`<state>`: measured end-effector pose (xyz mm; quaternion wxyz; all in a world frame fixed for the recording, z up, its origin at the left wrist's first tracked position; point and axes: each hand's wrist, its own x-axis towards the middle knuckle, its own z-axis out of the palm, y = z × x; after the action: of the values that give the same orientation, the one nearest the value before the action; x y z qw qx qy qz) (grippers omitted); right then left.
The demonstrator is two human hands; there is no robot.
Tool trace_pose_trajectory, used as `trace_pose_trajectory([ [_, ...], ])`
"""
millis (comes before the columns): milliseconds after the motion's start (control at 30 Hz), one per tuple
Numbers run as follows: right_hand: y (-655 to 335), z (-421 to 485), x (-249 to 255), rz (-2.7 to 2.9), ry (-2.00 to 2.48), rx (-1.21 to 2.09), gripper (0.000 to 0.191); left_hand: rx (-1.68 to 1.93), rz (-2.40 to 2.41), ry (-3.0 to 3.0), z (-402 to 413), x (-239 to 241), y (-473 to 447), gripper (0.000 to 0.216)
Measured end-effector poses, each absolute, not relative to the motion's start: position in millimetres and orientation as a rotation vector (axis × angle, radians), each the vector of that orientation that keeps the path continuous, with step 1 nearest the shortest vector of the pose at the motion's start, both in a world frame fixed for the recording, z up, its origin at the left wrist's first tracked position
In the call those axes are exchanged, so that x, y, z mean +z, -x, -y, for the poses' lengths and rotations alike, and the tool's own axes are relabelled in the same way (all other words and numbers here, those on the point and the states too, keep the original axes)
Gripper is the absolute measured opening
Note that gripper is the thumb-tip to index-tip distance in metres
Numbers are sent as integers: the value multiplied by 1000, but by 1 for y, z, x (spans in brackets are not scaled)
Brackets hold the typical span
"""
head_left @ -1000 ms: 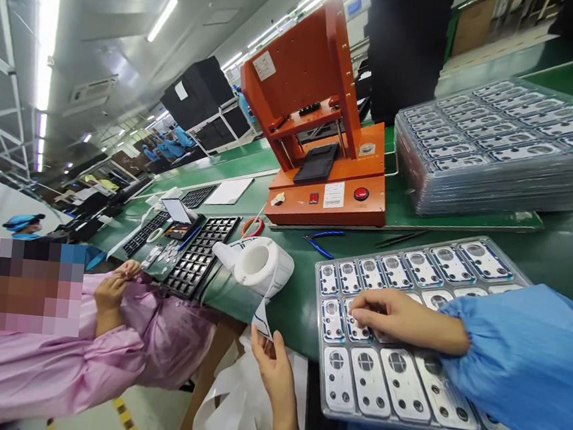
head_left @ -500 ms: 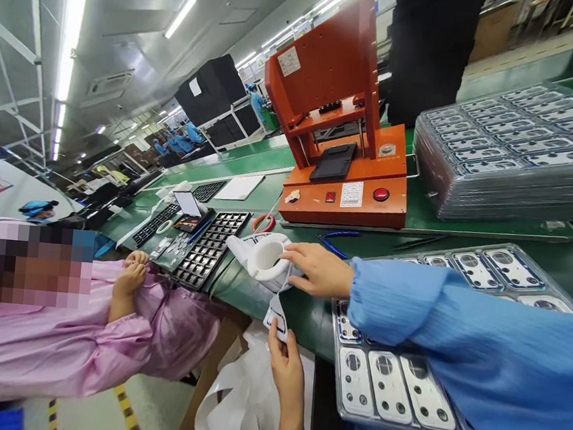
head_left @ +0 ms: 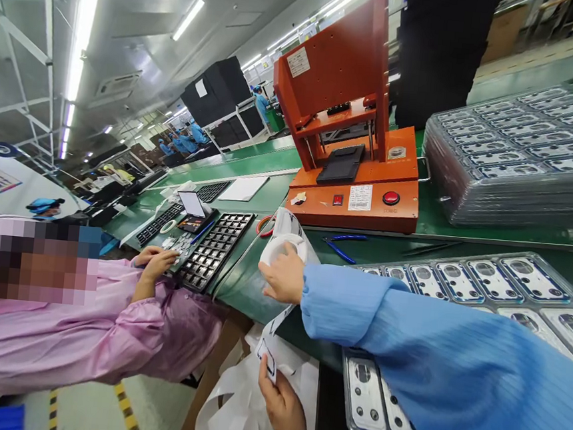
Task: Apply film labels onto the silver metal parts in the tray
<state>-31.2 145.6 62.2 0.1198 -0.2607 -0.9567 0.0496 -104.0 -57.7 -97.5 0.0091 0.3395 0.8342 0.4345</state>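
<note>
A white roll of stickers (head_left: 274,249) stands at the table's near edge, with a loose tail of backing rising behind it. My right hand (head_left: 285,274), in a blue sleeve, grips the roll, fingers over its side and into its core. From the roll a strip of stickers (head_left: 277,322) with dark outlines hangs down. My left hand (head_left: 284,405) pinches the lower end of that strip between thumb and finger, below the table's edge. Beneath, a cardboard box (head_left: 209,375) holds curled white backing paper (head_left: 234,404).
An orange press (head_left: 352,204) stands behind the roll. Blue-handled pliers (head_left: 341,248) lie before it. To the right are a clear tray of white camera-cutout pieces (head_left: 481,279) and a tall stack of such trays (head_left: 519,195). A co-worker in pink (head_left: 105,333) handles small pieces beside a black gridded tray (head_left: 218,249).
My right hand has moved left and onto the roll, which has turned. My left hand has moved down, drawing out a longer strip. The co-worker's hands have shifted right.
</note>
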Motion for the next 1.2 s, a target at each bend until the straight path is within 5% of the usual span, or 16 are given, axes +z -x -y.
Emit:
trace_pose_trajectory([
  [267, 35, -149, 66, 2874, 780, 144, 35, 1349, -2656, -1004, 70, -107, 108, 32],
  [433, 47, -141, 73, 2833, 823, 162, 49, 1348, -2673, -938, 75, -116, 100, 33],
  [600, 30, -148, 62, 2828, 773, 103, 26, 1378, -2650, -904, 74, -118, 100, 35],
  [833, 20, -144, 56, 2732, 668, 35, 33, 1475, -2653, -876, 67, -105, 102, 58],
  [1200, -30, -94, 76, 2779, 363, 297, 21, 1621, -2583, -969, 58, -74, 89, 62],
])
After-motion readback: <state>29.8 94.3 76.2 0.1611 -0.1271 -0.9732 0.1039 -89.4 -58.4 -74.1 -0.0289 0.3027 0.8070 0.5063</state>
